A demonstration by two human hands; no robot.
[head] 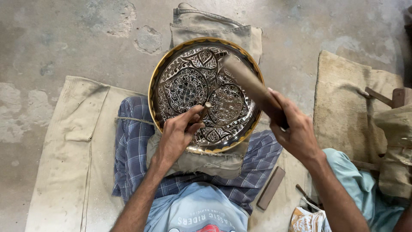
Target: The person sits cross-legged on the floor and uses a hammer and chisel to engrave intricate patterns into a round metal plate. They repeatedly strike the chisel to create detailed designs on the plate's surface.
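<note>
Head view, looking down. We see a round engraved metal tray (189, 86) with a golden rim and dense dark-and-silver floral patterning, propped on a padded cloth cushion (214, 161) that lies over a blue checked cloth (133, 159) on the person's lap. The tray tilts away from the viewer, its far edge resting against a folded piece of canvas (214, 28).

The left hand (178, 135) is clamped around a small chisel (205, 109), whose blunt upper end rises above the fingers while its tip meets the tray's surface near the lower centre of the pattern. The right hand (296, 129) is closed around the handle of a wooden mallet (244, 79), which is raised above the tray with its head over the upper right part of the design, apart from the chisel. The two hands are apart, one to each side of the tray's lower half.

Beneath everything lies a canvas sheet (64, 172) spread on a rough concrete floor (64, 38). A flat dark block (271, 187) rests beside the right forearm, and a second mat (343, 99) lies to the right.
</note>
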